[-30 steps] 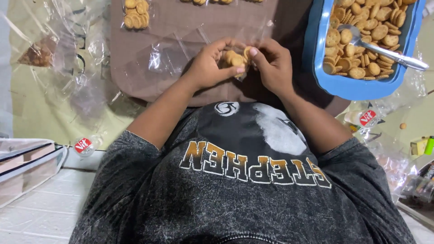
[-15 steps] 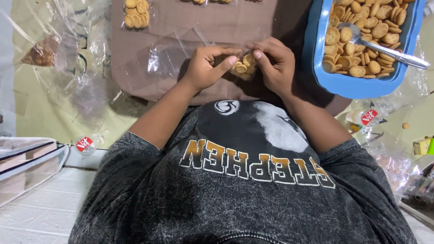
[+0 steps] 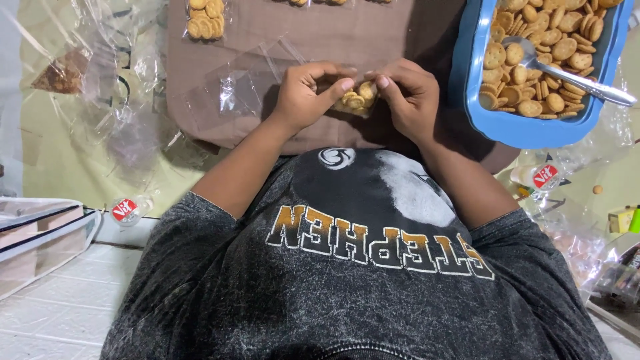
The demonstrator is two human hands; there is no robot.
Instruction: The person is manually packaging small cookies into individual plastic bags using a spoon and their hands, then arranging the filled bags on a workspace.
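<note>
Left hand (image 3: 308, 93): fingers curled, pinching the left edge of a small clear bag of crackers (image 3: 357, 98), forefinger laid across its near side.
Right hand (image 3: 408, 93): fingers bent, gripping the bag's right edge, thumb at its top.
Small clear bag of crackers: held between both hands just above the brown mat (image 3: 333, 40), near the mat's near edge, in front of the person's chest; a few round crackers show inside.
Brown mat: spreads far from the hands; empty clear bags (image 3: 247, 80) lie on it left of the left hand.
Filled bag (image 3: 205, 19): on the mat's far left, well apart from the hands.
Blue tray (image 3: 467, 80): right of the right hand, heaped with round crackers (image 3: 533, 47).
Metal spoon (image 3: 567, 70): lies in the tray, handle pointing right.
</note>
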